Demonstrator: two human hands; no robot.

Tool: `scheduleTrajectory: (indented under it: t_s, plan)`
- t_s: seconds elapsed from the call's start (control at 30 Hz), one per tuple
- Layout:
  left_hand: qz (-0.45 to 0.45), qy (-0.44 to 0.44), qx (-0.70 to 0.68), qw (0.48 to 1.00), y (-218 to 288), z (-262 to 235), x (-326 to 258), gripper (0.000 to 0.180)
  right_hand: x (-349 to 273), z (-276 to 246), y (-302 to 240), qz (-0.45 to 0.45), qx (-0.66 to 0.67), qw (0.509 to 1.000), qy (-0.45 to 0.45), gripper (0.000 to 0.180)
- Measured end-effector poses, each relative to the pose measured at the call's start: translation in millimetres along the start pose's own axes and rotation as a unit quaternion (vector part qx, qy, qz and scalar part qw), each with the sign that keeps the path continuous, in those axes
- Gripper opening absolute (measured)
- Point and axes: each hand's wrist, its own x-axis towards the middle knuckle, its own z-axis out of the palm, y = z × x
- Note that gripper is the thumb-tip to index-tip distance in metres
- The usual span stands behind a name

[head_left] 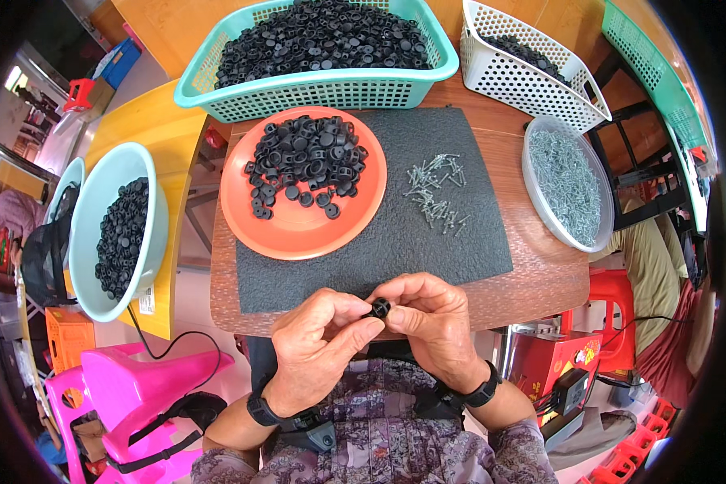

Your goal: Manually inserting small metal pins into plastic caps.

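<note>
Low in the frame, just past the dark foam mat (395, 218), my left hand (315, 339) and right hand (431, 319) pinch one small black plastic cap (380, 307) between fingertips, and a loose grip could drop it off the table's near edge into my lap.

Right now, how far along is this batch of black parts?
Done: cannot tell; the pale blue bowl holds black parts, finished or not unclear. In hand: left hand and right hand pinch one black part. Left: many parts on the orange plate, loose screws on the mat, a heaped teal basket.
</note>
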Motion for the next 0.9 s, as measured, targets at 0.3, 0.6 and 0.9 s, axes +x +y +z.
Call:
scheduleTrajectory:
  t_s: [0.3,0.6,0.9]
  plan:
    - [-0.007,-0.006,0.017,1.000,5.0,0.1,1.4,0.013,-1.4,-0.6,-2.1,0.011,-0.001,1.000,0.002,0.020]
    - [-0.005,-0.023,0.031,0.999,4.1,-1.6,5.3,0.013,0.1,0.0,-2.0,-0.047,-0.015,0.999,0.012,0.015]
    - [-0.014,-0.019,-0.007,1.000,13.3,2.6,3.9,0.014,-2.1,-0.3,-2.5,-0.016,0.042,0.999,-0.008,0.019]
